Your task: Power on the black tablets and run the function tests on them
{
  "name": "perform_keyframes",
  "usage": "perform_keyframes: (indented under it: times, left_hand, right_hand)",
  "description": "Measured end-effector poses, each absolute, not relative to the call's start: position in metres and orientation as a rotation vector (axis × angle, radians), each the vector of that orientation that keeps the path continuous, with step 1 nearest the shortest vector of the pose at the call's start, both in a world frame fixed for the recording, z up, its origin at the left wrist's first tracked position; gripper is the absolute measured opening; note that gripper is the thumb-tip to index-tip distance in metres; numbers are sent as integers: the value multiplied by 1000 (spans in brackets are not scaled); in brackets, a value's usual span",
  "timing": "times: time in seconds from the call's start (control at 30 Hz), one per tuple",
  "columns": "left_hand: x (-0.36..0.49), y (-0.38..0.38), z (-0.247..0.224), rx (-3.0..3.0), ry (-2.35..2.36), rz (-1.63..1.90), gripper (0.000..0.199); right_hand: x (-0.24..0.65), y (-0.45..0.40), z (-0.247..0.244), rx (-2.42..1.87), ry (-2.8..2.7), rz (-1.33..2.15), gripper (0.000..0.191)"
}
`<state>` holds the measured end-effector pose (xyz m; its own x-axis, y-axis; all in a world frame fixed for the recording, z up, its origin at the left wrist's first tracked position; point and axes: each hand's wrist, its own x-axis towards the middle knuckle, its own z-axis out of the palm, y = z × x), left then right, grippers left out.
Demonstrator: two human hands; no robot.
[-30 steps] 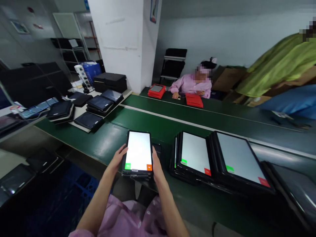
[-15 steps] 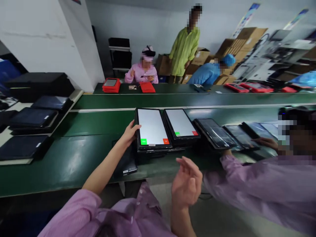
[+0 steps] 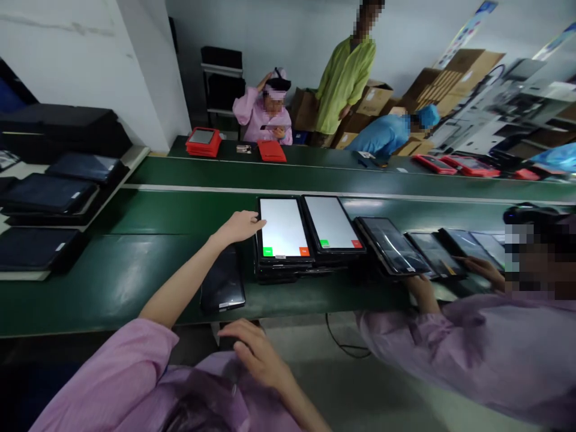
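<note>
My left hand (image 3: 240, 227) grips the left edge of a lit tablet (image 3: 282, 225), its thumb over the border of the screen. That tablet lies on top of a stack; its white screen has a green and a red box at the bottom corners. Close to its right is a second lit tablet (image 3: 330, 222), also stacked. My right hand (image 3: 256, 354) is in front of the table edge near my body, fingers apart and holding nothing. A dark tablet (image 3: 224, 281) lies below my left forearm.
On the right, a co-worker's hand (image 3: 423, 291) is at a dark tablet (image 3: 393, 246). Black tablets (image 3: 45, 193) are piled at the left. Across the green table (image 3: 135, 279), red-cased tablets (image 3: 202, 143) lie before other people. A cable (image 3: 344, 345) hangs below.
My right hand has moved left, toward my body. The tablet under my left hand sits slightly farther away and flatter on its stack. The view has shifted slightly.
</note>
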<state>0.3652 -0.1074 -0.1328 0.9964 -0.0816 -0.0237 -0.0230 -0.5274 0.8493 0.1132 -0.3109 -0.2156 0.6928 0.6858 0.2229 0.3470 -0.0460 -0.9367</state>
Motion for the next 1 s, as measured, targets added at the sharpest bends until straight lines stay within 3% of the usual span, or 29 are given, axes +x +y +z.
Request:
perform_keyframes:
  times: [0.1, 0.2, 0.37, 0.5, 0.7, 1.0]
  left_hand:
    - [347, -65, -153, 2133, 17, 25, 56]
    - [319, -22, -203, 2236, 291, 207, 45]
    - [239, 11, -312, 2181, 757, 245, 36]
    - [175, -4, -368, 2208, 523, 427, 29]
    - [148, -3, -383, 2146, 540, 574, 30]
    - [143, 27, -373, 2123, 585, 533, 30]
  right_hand:
    - [144, -287, -250, -1748, -803, 277, 40]
    - [184, -268, -297, -1882, -569, 72, 40]
    - [253, -242, -362, -1900, -391, 141, 79]
    - [299, -219, -383, -1772, -203, 266, 94]
    - [311, -184, -384, -1821, -275, 241, 83]
    - [309, -153, -384, -2004, -239, 177, 85]
